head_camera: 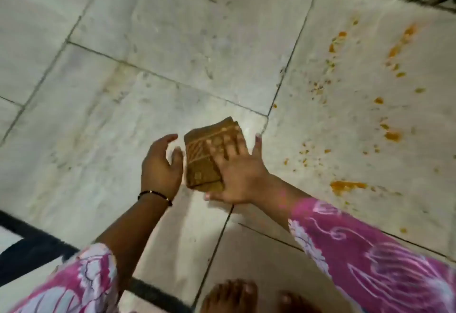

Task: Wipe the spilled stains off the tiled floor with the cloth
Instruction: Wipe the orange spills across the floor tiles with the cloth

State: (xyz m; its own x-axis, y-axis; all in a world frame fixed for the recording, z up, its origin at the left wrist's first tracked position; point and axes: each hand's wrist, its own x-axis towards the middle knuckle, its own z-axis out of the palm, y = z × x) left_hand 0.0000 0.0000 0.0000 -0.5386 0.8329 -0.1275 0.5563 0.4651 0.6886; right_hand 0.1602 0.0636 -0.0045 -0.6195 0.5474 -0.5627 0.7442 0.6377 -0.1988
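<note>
Now right hand point(237, 177) flat, fingers spread, pressing folded cloth point(207, 154); left hand point(160, 162) open beside; orange stains point(348, 186) right.

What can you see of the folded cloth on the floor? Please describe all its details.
The cloth is brown, with a lighter orange-tan pattern of stripes and rounded shapes. It is folded into a thick, roughly rectangular pad with its layered edges visible, and it lies flat on the pale tiled floor. The right hand presses on it with spread fingers. The left hand is open beside its left edge. The orange stains lie to its right, apart from it.
</note>
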